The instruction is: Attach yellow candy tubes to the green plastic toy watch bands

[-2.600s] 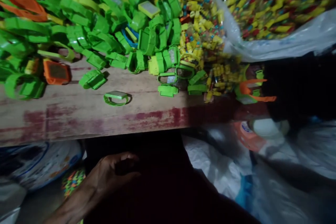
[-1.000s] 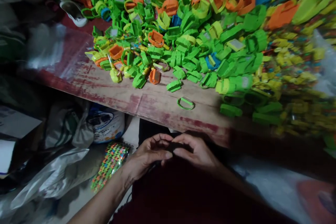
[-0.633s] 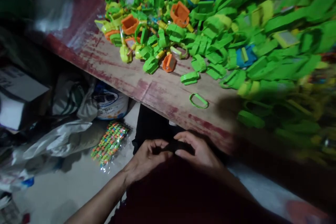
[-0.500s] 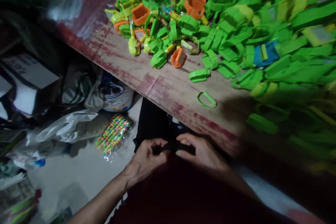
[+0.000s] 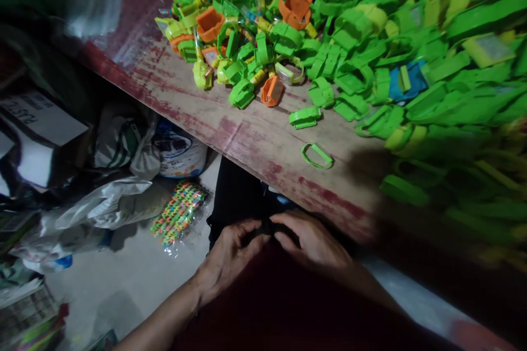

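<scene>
We see our left hand (image 5: pixel 231 248) and right hand (image 5: pixel 313 238) curled close together below the worktop (image 5: pixel 265 140); what lies between them is too dark to tell. One green band (image 5: pixel 321 152) lies near the heap (image 5: pixel 349 30).

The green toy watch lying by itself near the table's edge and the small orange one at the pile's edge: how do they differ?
Colour: the green toy watch is bright green, the orange toy watch orange.
Look: from here the green toy watch shows as a thin, open loop; the orange toy watch looks chunkier.
Place: the green toy watch lies apart; the orange toy watch is beside the pile.
Both rest on the worn table.
</scene>
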Demonstrator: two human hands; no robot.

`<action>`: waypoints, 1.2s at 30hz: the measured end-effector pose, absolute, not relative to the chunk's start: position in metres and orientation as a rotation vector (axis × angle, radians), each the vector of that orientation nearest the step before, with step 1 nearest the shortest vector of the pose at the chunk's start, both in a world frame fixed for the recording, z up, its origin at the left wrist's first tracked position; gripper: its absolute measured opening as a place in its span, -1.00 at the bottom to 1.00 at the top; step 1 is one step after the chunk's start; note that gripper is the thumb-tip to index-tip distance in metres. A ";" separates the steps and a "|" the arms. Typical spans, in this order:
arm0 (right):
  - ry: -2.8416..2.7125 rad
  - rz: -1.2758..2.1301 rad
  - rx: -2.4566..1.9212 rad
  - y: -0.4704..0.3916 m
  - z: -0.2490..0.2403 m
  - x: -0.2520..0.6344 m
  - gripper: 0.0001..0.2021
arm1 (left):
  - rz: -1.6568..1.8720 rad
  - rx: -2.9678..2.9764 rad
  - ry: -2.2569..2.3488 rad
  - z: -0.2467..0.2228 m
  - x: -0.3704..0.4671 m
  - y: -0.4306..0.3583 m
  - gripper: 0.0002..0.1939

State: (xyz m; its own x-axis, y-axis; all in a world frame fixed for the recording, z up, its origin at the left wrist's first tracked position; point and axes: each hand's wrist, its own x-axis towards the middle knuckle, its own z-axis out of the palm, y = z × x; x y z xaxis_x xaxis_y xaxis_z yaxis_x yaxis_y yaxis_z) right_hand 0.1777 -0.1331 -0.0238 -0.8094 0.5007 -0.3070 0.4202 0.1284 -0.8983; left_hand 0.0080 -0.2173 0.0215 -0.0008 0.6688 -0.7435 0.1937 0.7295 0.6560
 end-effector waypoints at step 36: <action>-2.297 1.871 -0.507 -0.115 -0.026 0.178 -0.71 | 0.270 0.852 1.614 0.016 0.008 -0.214 -0.68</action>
State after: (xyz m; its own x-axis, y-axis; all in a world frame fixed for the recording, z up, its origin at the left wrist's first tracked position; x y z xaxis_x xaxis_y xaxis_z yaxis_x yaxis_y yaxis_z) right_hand 0.1782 -0.1148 -0.0263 -0.9341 0.3409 -0.1059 0.1727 0.1719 -0.9699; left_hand 0.0081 -0.2142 0.0156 0.0006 0.6542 -0.7563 0.3722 0.7019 0.6074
